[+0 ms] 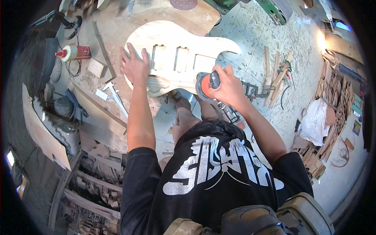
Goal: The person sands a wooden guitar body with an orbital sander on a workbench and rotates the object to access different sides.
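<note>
A pale wooden electric guitar body (172,35) lies flat on the workbench, with several rectangular cut-outs in its face and one horn pointing right. My left hand (135,64) rests on its left part, fingers spread and palm down. In my right hand (229,86) is an orange and black orbital sander (204,85), gripped from above around its top. The sander is at the near right edge of the guitar body, beside the cut-outs. Whether its pad touches the wood is hidden from this view.
Left on the bench (94,23) are a glue bottle (76,53) with a red cap, a small wood block (96,67), a caliper (116,100) and wood strips. A sanding disc (183,3) lies at the far edge. Clamped wood strips (277,78) stand right, near a white bag (314,121).
</note>
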